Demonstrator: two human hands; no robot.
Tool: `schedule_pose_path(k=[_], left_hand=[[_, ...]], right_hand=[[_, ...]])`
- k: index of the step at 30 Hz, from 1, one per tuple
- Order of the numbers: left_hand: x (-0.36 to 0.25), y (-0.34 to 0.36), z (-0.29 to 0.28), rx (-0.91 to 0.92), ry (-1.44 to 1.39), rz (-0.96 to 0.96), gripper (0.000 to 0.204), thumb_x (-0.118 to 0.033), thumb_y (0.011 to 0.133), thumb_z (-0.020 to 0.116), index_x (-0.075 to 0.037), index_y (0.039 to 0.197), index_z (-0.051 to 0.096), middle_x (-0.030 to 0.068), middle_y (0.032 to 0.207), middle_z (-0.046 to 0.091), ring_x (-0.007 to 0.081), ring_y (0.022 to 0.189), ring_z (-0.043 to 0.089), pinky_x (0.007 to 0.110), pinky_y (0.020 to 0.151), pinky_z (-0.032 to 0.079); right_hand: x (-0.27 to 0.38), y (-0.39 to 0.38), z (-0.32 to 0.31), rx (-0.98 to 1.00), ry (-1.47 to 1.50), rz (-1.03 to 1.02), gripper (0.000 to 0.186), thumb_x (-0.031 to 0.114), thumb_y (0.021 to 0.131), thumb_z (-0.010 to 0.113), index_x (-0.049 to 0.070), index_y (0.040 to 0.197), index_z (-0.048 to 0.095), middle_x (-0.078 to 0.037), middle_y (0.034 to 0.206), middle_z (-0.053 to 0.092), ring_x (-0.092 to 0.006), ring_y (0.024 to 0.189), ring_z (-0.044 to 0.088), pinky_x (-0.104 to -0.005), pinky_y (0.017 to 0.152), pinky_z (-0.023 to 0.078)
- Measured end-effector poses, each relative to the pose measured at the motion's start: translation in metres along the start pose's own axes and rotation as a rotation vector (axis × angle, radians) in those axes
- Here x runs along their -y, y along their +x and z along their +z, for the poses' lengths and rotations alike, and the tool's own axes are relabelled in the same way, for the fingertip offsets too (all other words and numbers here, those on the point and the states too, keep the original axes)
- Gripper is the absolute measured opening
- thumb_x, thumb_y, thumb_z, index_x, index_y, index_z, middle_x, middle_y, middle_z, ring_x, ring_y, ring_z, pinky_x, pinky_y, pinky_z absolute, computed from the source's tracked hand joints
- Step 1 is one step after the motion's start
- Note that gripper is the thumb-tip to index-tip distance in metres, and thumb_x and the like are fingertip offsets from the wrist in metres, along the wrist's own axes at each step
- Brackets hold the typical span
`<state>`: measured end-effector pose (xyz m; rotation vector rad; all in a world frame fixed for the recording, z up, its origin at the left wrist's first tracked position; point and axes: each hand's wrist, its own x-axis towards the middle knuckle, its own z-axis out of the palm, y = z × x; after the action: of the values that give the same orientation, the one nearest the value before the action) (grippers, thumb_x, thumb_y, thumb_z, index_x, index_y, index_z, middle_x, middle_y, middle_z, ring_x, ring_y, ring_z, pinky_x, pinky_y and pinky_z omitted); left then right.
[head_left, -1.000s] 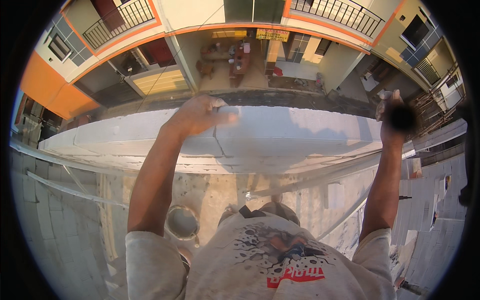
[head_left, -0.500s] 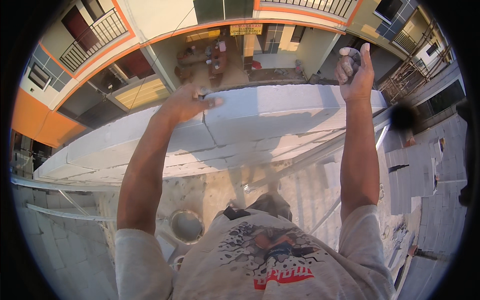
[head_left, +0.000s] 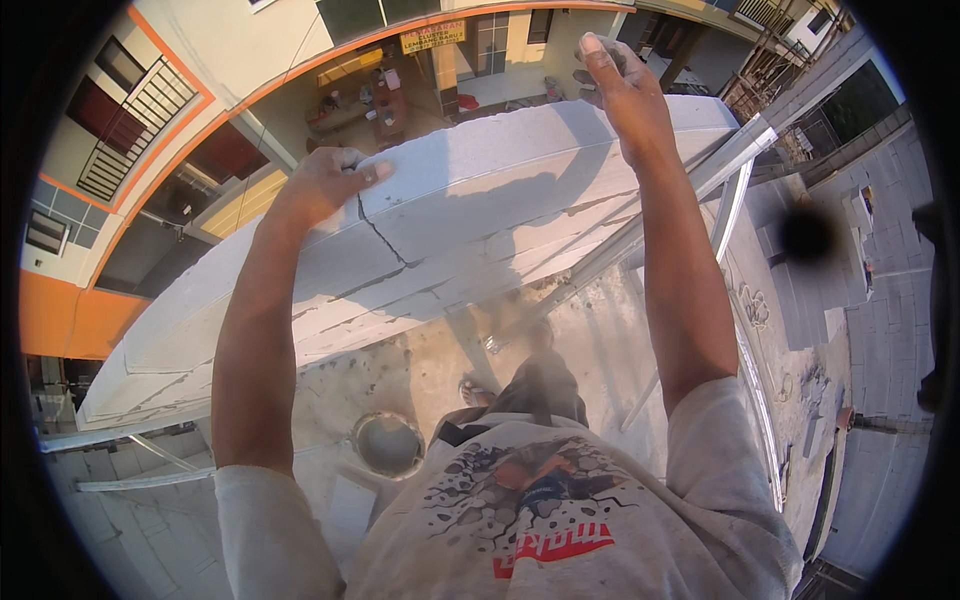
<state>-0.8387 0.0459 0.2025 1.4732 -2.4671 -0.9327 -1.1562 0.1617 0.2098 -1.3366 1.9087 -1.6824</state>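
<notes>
A low wall of pale grey lightweight concrete blocks [head_left: 480, 180] curves across the picture in front of me. My left hand [head_left: 335, 182] grips its top edge beside a thin dark crack-like joint, the thumb lying on top and the fingers reaching over the far side. Dust whitens the fingertips. Over the far edge, to the right, my right hand [head_left: 622, 88] is raised with its thumb apart and its fingers loosely bent. Nothing shows in it. Part of those fingers is hidden behind the hand.
On the dusty floor stands a round bucket of grey mix [head_left: 389, 445]. A metal rail [head_left: 735, 150] runs diagonally at the right, above stacked grey blocks [head_left: 800, 280]. Beyond the wall is a drop toward an orange-trimmed building [head_left: 190, 110].
My view has turned, and the wall now tilts up to the right. My right hand has moved left and its fingers have changed pose. The left hand stays at the joint. A foot now shows.
</notes>
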Motion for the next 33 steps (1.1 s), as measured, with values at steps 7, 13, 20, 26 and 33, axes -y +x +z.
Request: schedule_pose_path(k=[7, 13, 20, 26, 33], left_hand=[[0.02, 0.012, 0.008, 0.026, -0.131, 0.068, 0.055, -0.051, 0.083, 0.067, 0.002, 0.098, 0.069, 0.0051, 0.085, 0.065, 0.0125, 0.08, 0.058, 0.029, 0.074, 0.045], [0.026, 0.015, -0.002, 0.107, -0.084, 0.11, 0.046, -0.038, 0.095, 0.053, 0.003, 0.115, 0.06, 0.0039, 0.1, 0.062, 0.0118, 0.095, 0.054, 0.026, 0.088, 0.04], [0.034, 0.002, 0.072, 0.206, -0.145, 0.057, 0.046, -0.037, 0.098, 0.047, 0.004, 0.117, 0.057, 0.0061, 0.106, 0.06, 0.015, 0.1, 0.052, 0.03, 0.091, 0.039], [0.116, -0.08, 0.289, 0.576, -0.157, -0.215, 0.045, -0.036, 0.099, 0.045, 0.004, 0.117, 0.056, 0.0077, 0.107, 0.059, 0.0168, 0.102, 0.052, 0.031, 0.093, 0.038], [0.228, -0.149, 0.613, 0.632, -0.241, -0.464, 0.045, -0.035, 0.1, 0.042, 0.004, 0.116, 0.055, 0.0097, 0.109, 0.058, 0.0188, 0.104, 0.051, 0.033, 0.095, 0.037]], right_hand=[[-0.083, -0.158, -0.087, -0.468, 0.004, 0.071, 0.062, 0.048, 0.089, 0.06, -0.002, 0.126, 0.054, -0.019, 0.12, 0.06, -0.0256, 0.112, 0.057, -0.0337, 0.097, 0.044], [-0.257, -0.376, -0.112, -0.133, -0.418, 1.056, 0.071, 0.05, 0.083, 0.064, -0.006, 0.125, 0.054, -0.028, 0.119, 0.06, -0.0373, 0.114, 0.058, -0.0413, 0.098, 0.044], [-0.35, -0.597, -0.079, -0.146, -0.371, 1.498, 0.07, 0.048, 0.085, 0.06, -0.008, 0.124, 0.053, -0.03, 0.12, 0.058, -0.0385, 0.118, 0.055, -0.04, 0.1, 0.043], [-0.39, -0.71, -0.034, -0.204, -0.335, 1.689, 0.059, 0.051, 0.082, 0.062, -0.002, 0.106, 0.066, -0.022, 0.104, 0.067, -0.0331, 0.103, 0.063, -0.0391, 0.089, 0.047], [-0.478, -0.746, 0.05, 0.25, -0.365, 1.558, 0.044, 0.044, 0.082, 0.062, 0.001, 0.091, 0.07, -0.019, 0.094, 0.069, -0.0309, 0.096, 0.065, -0.0402, 0.086, 0.05]])
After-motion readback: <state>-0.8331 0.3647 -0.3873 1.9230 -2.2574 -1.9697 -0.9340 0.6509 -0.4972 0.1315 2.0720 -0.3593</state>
